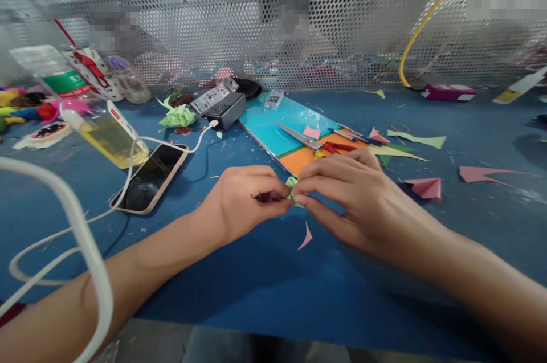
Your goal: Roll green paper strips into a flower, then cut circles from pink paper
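A small piece of light green paper (291, 183) is pinched between both hands over the blue table. My left hand (248, 198) grips its left side with thumb and fingertips. From the right, my right hand (350, 198) pinches it too; the fingers cover most of it. Just beyond the fingers lie scissors (297, 135) with red handles, on blue and orange paper sheets (265, 129). A thin pink paper scrap (306, 236) rests on the table below the hands.
At left are a phone (149, 178), a white cable (102, 277), a bottle of yellow liquid (106, 135) and a grey box (226, 111). Pink paper pieces (427, 188) and a green strip (419, 139) lie at right. A perforated metal panel (239, 21) stands behind.
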### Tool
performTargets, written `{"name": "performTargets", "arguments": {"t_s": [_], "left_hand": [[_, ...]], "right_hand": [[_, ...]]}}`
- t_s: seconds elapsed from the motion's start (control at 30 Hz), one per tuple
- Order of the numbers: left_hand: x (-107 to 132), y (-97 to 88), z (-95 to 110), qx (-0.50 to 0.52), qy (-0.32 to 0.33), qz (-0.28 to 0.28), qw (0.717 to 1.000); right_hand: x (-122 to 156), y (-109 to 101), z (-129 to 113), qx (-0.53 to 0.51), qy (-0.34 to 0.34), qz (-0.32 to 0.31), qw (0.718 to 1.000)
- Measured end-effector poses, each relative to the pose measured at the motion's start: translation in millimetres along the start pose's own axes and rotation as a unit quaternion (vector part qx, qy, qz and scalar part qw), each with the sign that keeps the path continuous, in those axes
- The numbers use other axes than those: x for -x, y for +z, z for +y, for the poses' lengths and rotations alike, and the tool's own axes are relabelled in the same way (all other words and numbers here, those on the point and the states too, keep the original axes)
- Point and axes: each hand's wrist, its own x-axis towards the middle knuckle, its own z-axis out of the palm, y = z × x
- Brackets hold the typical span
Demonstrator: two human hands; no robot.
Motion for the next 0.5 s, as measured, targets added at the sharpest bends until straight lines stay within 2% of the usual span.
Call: {"name": "performTargets", "arguments": {"t_s": [0.17,0.33,0.5], "left_hand": [[0.1,-0.9,-2.6,-0.030,0.060,0.044,0.997],[1.7,-3.0,-1.8,-0.060,0.098,0.038,0.993],[2.2,-3.1,-4.2,-0.088,0.126,0.027,0.988]], "right_hand": [[-0.4,-3.3,-0.4,0.019,-0.014,0.023,0.999],[0.3,-3.0,0.1,0.040,-0.053,0.023,0.997],[-0.2,-2.3,2.3,0.000,-0.057,0.024,0.998]]}}
